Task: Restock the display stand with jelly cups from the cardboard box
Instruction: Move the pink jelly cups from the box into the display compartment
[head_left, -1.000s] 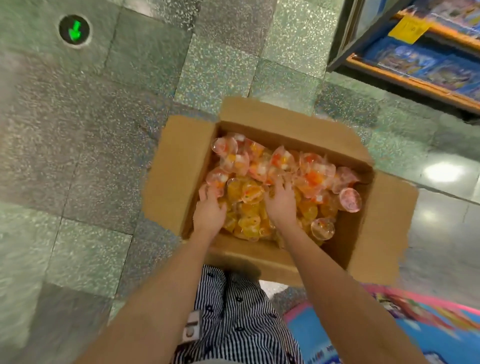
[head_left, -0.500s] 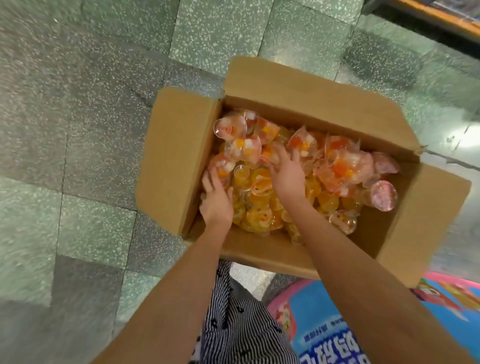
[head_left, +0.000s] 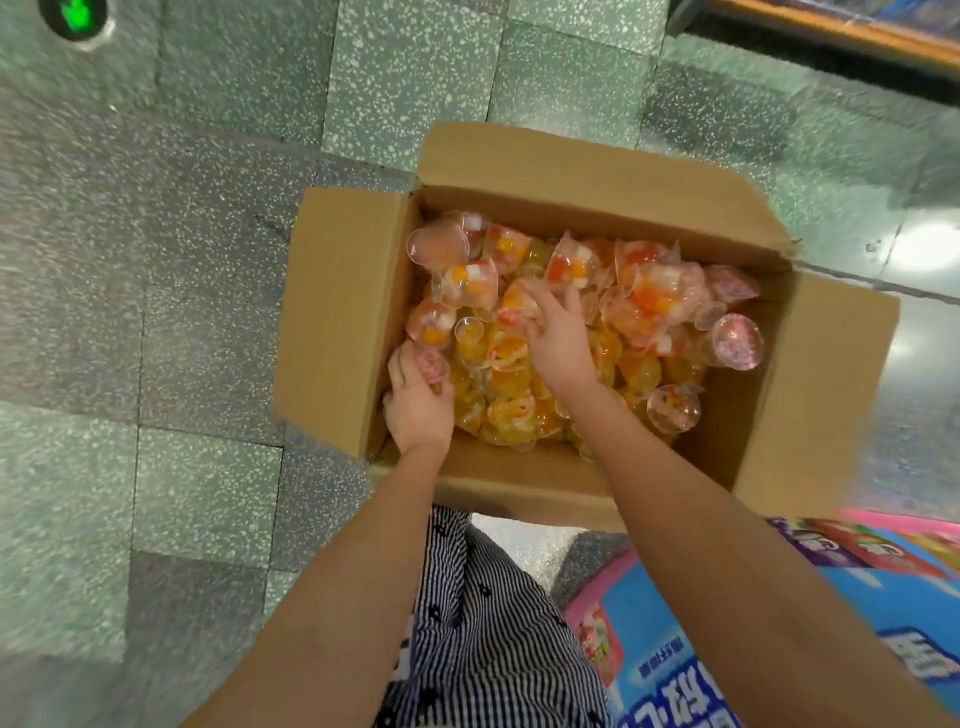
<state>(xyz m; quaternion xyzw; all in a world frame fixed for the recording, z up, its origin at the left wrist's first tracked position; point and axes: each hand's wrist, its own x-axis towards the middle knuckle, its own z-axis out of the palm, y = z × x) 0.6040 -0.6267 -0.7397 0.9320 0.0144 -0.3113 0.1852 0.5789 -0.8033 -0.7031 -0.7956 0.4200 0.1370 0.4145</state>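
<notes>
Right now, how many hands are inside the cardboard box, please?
2: the left hand, at the left of the box, holds a pink jelly cup; the right hand grips cups mid-pile.

Inside the cardboard box (head_left: 343, 312), my left hand (head_left: 418, 402) grips a pink jelly cup (head_left: 431, 366) by its left wall. My right hand (head_left: 558, 338) curls round an orange jelly cup (head_left: 517, 306) near its middle, atop the heaped jelly cups (head_left: 649, 296).

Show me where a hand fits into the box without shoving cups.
Bare room: the near right corner of the box, between cups and right wall. Crowded: its left half, where the left hand and right hand grip cups.
</notes>
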